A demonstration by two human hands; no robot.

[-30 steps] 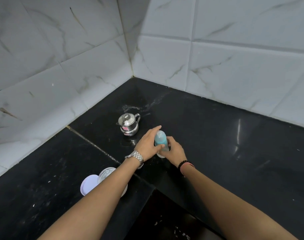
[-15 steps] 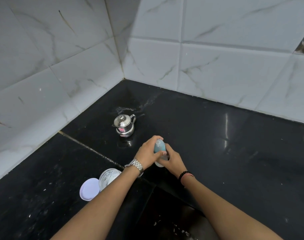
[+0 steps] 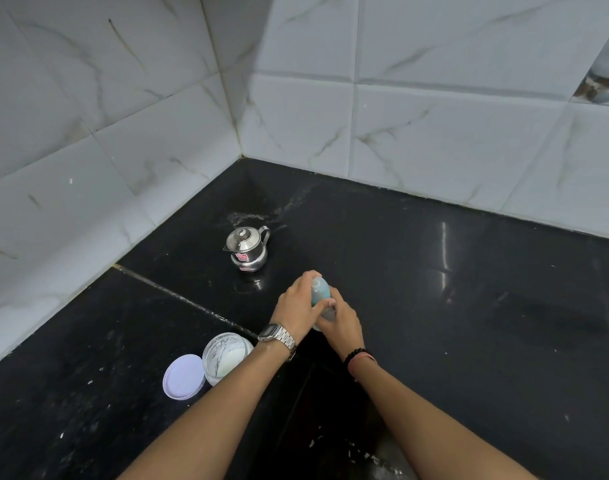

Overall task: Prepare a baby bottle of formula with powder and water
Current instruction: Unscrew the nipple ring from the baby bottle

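- Currently both hands are on the baby bottle [image 3: 321, 293], centre of frame, just below the steel kettle [image 3: 247, 248].
- Left hand [image 3: 298, 306] is curled round the blue cap end. Right hand [image 3: 341, 323] is wrapped round the lower body. Both are gripping the bottle, neither is open.
- Bottle looks tilted, cap pointing toward the upper part of the frame. Can't tell whether its base touches the black counter [image 3: 469, 306]; my hands hide it.
- Liquid level and powder inside aren't readable from this view.
- Step in hand, my guess: seating or tightening the cap, or readying to shake.
- Doing it well:
  - hold the body steady with the right hand and turn only with the left
  - keep the threads square; a cross-threaded cap leaks on shaking
  - snug, not forced
  - keep it over the counter, away from the edge at bottom centre
- Open powder tub [image 3: 227, 355] sits lower left, just beside my left forearm, with its white lid [image 3: 184, 376] off and touching its left side.
- Risk: my left elbow could clip the open tub. Lid it before shaking.
- Kettle has its lid on and stands clear of my hands.
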